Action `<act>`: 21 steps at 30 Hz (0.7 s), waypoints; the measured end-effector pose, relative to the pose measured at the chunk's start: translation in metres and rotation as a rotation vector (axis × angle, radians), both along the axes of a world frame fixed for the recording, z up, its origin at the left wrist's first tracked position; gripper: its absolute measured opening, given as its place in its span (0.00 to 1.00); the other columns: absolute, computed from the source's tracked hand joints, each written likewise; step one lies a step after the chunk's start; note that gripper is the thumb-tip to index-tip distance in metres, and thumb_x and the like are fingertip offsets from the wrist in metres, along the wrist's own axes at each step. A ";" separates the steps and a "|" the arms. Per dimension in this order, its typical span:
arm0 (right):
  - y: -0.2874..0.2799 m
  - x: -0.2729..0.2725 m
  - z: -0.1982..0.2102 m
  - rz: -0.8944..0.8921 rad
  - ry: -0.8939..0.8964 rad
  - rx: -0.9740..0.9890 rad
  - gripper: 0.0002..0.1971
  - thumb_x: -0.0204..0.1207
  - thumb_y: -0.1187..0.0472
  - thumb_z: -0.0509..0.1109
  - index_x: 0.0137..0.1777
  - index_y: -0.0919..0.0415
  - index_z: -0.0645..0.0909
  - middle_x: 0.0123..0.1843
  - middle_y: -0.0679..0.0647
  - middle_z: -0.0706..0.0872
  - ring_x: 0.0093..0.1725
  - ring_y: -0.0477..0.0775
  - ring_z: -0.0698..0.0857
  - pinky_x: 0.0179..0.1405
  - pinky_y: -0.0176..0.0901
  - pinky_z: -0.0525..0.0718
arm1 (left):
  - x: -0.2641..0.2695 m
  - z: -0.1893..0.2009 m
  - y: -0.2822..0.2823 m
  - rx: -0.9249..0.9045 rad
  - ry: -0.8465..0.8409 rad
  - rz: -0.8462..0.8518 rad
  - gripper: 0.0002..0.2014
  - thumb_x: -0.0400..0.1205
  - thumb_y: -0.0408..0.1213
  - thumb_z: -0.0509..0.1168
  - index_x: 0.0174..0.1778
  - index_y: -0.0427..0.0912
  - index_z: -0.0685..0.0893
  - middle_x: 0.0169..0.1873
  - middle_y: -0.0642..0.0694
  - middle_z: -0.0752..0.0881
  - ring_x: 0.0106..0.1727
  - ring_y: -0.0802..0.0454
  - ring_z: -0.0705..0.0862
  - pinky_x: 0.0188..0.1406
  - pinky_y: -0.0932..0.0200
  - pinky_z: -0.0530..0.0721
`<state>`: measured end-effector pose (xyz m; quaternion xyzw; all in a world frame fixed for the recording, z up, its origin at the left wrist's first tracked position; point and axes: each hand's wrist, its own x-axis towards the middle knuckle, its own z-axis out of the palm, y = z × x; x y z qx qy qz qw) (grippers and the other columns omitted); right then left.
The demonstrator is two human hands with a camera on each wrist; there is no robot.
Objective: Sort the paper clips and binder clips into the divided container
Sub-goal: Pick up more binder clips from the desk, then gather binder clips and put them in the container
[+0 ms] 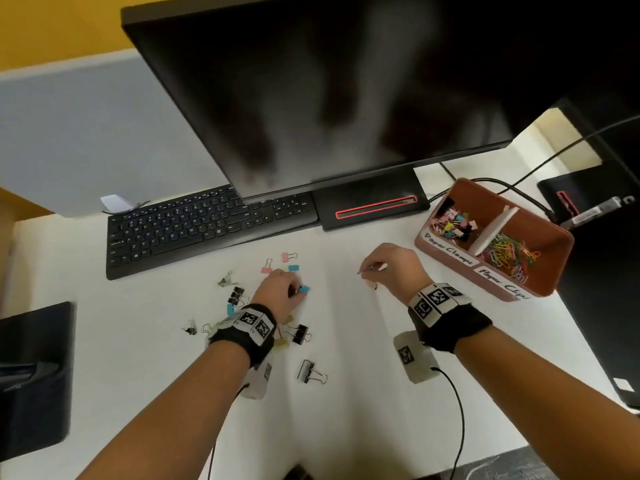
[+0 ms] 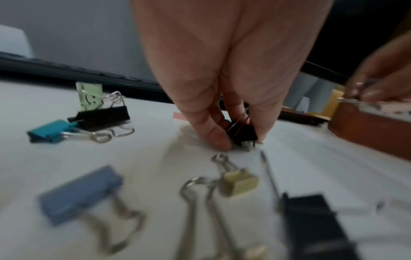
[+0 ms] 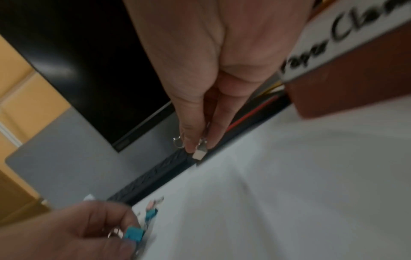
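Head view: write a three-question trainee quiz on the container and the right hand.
1. True or false: the divided container stands left of the keyboard.
2. The right hand pinches: A a small pale binder clip; B a pen; C nothing.
3. Fill in: the compartment labelled Paper Clamps holds ___ clips.
Key: 1 false; 2 A; 3 binder.
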<state>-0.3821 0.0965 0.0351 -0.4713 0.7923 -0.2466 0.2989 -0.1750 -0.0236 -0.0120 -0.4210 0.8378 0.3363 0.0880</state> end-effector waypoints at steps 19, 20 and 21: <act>0.039 -0.142 0.052 -0.363 0.139 0.002 0.19 0.77 0.69 0.62 0.67 0.57 0.76 0.64 0.62 0.78 0.60 0.62 0.82 0.65 0.48 0.77 | -0.237 0.096 0.070 0.307 0.456 0.062 0.20 0.78 0.39 0.69 0.65 0.40 0.79 0.59 0.48 0.84 0.61 0.53 0.82 0.64 0.58 0.77; 0.040 -0.137 0.053 -0.335 0.138 -0.045 0.18 0.77 0.70 0.61 0.66 0.56 0.76 0.64 0.60 0.77 0.59 0.60 0.82 0.65 0.47 0.78 | -0.226 0.099 0.066 0.271 0.469 0.046 0.18 0.78 0.37 0.68 0.63 0.40 0.79 0.59 0.49 0.83 0.60 0.54 0.81 0.63 0.60 0.77; 0.040 -0.129 0.053 -0.293 0.141 -0.094 0.18 0.77 0.69 0.61 0.65 0.55 0.76 0.64 0.59 0.77 0.58 0.58 0.81 0.65 0.47 0.79 | -0.210 0.102 0.061 0.242 0.489 0.035 0.16 0.78 0.36 0.68 0.62 0.41 0.80 0.59 0.49 0.83 0.59 0.54 0.82 0.62 0.61 0.77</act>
